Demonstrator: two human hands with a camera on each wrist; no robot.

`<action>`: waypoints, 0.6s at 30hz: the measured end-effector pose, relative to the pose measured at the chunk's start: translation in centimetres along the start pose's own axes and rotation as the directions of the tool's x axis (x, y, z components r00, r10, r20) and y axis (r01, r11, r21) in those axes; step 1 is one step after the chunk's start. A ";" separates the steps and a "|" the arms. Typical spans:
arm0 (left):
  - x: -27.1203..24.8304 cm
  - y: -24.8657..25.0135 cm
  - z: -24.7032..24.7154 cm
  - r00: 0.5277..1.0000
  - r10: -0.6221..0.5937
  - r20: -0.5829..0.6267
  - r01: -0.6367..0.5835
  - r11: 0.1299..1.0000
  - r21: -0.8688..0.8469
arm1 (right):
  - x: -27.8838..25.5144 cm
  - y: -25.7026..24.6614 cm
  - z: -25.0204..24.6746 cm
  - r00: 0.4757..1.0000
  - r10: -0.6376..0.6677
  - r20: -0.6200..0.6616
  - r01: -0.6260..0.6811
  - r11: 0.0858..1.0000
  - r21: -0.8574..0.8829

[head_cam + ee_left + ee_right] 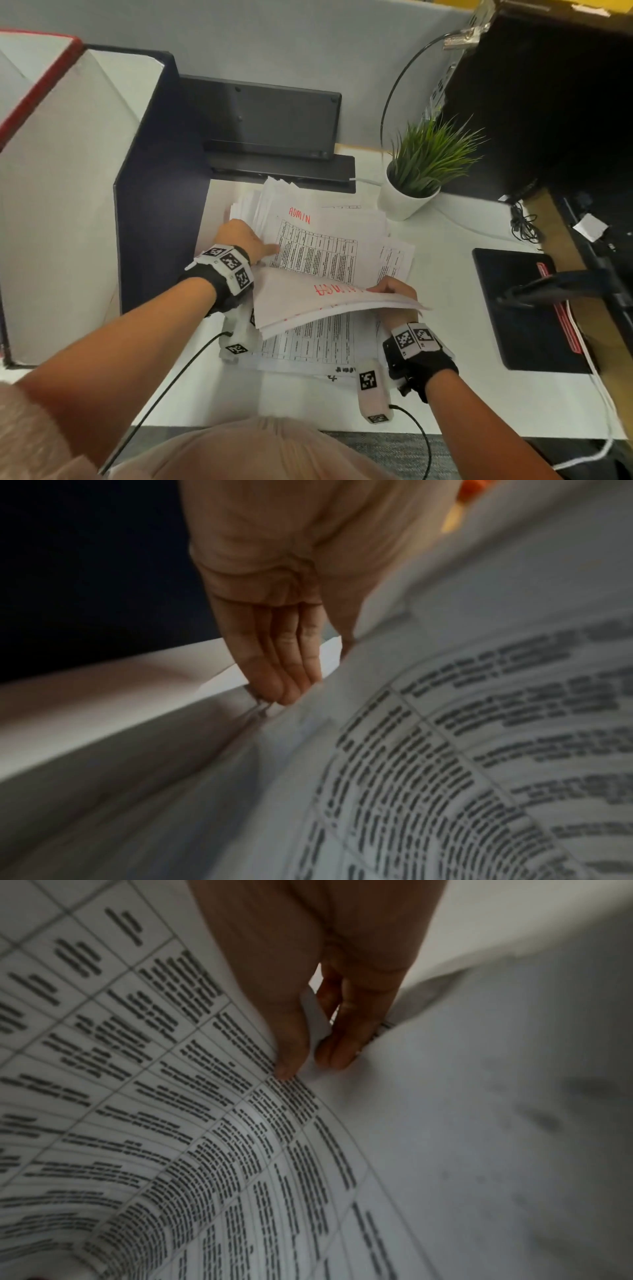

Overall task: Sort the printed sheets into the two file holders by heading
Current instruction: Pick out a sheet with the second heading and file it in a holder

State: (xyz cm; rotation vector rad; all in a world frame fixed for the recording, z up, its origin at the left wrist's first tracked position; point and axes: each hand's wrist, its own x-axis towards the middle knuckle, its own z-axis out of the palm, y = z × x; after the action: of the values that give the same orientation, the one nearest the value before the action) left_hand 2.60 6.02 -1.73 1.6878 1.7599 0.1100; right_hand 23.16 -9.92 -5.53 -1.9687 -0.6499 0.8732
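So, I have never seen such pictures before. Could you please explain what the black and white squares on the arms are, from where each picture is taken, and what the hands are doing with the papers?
No robot here: a person works with bare hands. The patterned squares sit on wrist bands that carry small cameras. The big picture comes from a camera on the head, looking down at the white desk. The two dark close-ups come from the wrist cameras, looking along the fingers.

On the desk lies a loose pile of printed sheets; the top one reads ADMIN in red. A potted plant stands behind it, and a tall file holder on the left.

The left hand holds the pile's left edge. The right hand pinches a lifted bundle of sheets.
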 end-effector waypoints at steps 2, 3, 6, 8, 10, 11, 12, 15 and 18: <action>-0.1 0.2 0.3 1.000 0.017 -0.009 -0.016 0.998 0.061 | -0.1 0.0 0.1 1.000 0.000 0.005 0.000 1.000 -0.008; -0.1 0.2 0.5 0.999 0.034 -0.017 -0.033 0.998 0.054 | -0.2 0.0 0.1 1.000 -0.009 -0.004 0.009 1.000 0.005; -0.2 -0.5 0.9 0.994 0.094 -0.055 -0.094 0.996 -0.005 | -0.3 -0.3 0.1 0.998 0.052 -0.023 -0.046 0.977 0.208; -0.5 -1.0 1.0 0.979 0.170 -0.109 -0.175 0.984 -0.036 | -0.2 -0.3 -0.1 0.999 0.035 -0.024 -0.027 0.964 0.265; -1.2 -1.2 1.2 0.951 0.252 -0.178 -0.278 0.949 -0.145 | 0.0 -0.2 -0.2 0.999 -0.017 -0.048 0.024 0.986 0.166; -1.8 -1.2 1.2 0.934 0.287 -0.212 -0.330 0.921 -0.209 | 0.1 -0.1 -0.1 0.998 -0.032 -0.062 0.039 0.993 0.114; -2.3 -1.2 1.2 0.922 0.309 -0.232 -0.364 0.895 -0.256 | 0.3 -0.1 -0.1 0.997 -0.022 -0.069 0.028 0.995 0.092; -3.6 -1.3 1.5 0.929 0.316 -0.192 -0.369 0.816 -0.444 | 0.6 0.2 -0.2 1.000 -0.018 -0.014 0.017 0.999 -0.039; -4.5 -1.3 1.1 0.955 0.261 -0.144 -0.292 0.724 -0.625 | 0.7 0.3 0.0 0.998 -0.024 -0.053 0.022 0.998 -0.053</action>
State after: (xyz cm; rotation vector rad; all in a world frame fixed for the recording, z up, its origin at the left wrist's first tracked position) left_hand 1.73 1.34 -1.36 1.4063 1.2607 0.8061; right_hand 23.65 -9.55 -6.03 -2.0207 -0.6695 0.7943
